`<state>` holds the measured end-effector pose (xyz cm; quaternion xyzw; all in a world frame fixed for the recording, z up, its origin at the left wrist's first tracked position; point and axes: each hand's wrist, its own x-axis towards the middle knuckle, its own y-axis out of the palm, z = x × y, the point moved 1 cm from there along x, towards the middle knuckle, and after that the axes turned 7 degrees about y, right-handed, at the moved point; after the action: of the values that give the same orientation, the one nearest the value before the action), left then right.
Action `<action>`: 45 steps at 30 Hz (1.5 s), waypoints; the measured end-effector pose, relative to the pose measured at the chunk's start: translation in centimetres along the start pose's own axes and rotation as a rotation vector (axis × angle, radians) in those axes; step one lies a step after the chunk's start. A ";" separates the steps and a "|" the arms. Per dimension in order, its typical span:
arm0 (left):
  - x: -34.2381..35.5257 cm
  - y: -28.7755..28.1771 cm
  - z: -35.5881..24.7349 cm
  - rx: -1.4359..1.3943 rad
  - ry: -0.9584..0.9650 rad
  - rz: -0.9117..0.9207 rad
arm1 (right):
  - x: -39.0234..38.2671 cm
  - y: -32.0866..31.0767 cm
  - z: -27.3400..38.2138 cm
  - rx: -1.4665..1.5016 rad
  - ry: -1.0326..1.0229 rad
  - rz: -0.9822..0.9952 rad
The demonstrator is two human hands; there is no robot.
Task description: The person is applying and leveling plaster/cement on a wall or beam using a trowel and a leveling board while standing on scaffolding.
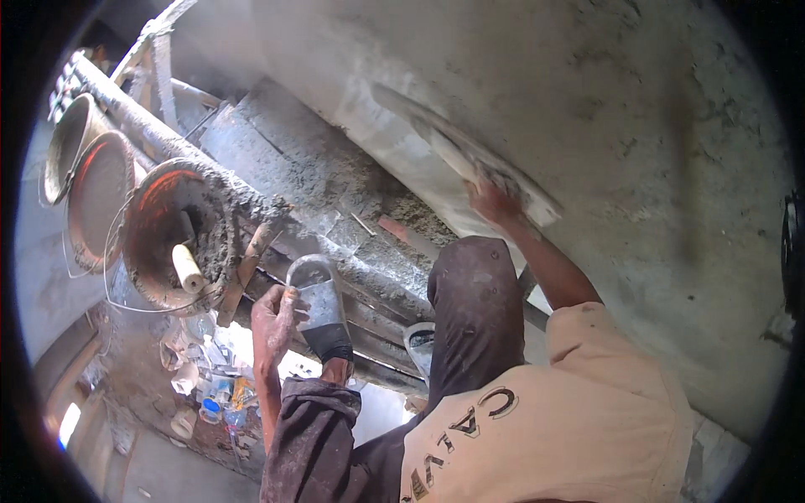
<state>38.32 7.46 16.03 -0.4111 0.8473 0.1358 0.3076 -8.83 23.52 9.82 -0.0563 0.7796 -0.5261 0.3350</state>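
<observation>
My right hand (497, 201) grips the handle of a long plastering float (402, 107), whose blade lies against the grey plastered wall (612, 126) on the right. My left hand (275, 323), dusty and with fingers curled, is beside my foot in a grey slide sandal (319, 298); what it holds, if anything, is hidden. Left of it a bucket (155, 268) holds wet mortar and a tool with a pale roller-like handle (186, 270). My raised knee (470, 285) is between my two hands.
Two more buckets (99, 201) stand further left along a mortar-crusted pole (126, 101). Below the wall runs a dusty ledge (293, 142). I am on narrow wooden slats (377, 335), with rubble and litter (210, 381) far below at the lower left. An upright timber frame (163, 75) rises at the back.
</observation>
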 end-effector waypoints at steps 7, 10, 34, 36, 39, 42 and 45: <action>0.0 -0.1 -1.2 0.095 -0.032 -0.016 | -6.7 -10.0 -5.1 0.318 -0.321 -0.351; 0.3 0.7 -1.4 0.075 -0.050 0.000 | -9.1 -9.0 -9.5 0.045 -0.443 -0.611; 1.2 1.6 1.1 0.074 -0.039 -0.016 | -2.5 1.3 -4.3 -0.049 -0.069 0.114; 1.1 0.5 1.3 0.115 -0.073 -0.050 | -4.3 -0.5 -2.1 0.016 -0.028 0.214; -0.3 -0.1 2.5 0.310 -0.101 -0.102 | -5.7 -1.5 -2.0 0.182 -0.167 0.329; -0.9 -0.8 4.1 0.324 -0.234 -0.074 | -10.1 -4.9 -0.6 0.334 -0.236 0.245; -0.1 0.6 3.5 0.285 -0.228 -0.044 | -12.8 -3.0 -3.6 0.459 -0.101 0.042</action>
<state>39.34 9.60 13.32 -0.3637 0.8084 0.0532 0.4597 -1.89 30.61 19.15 0.0114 0.6227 -0.6791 0.3885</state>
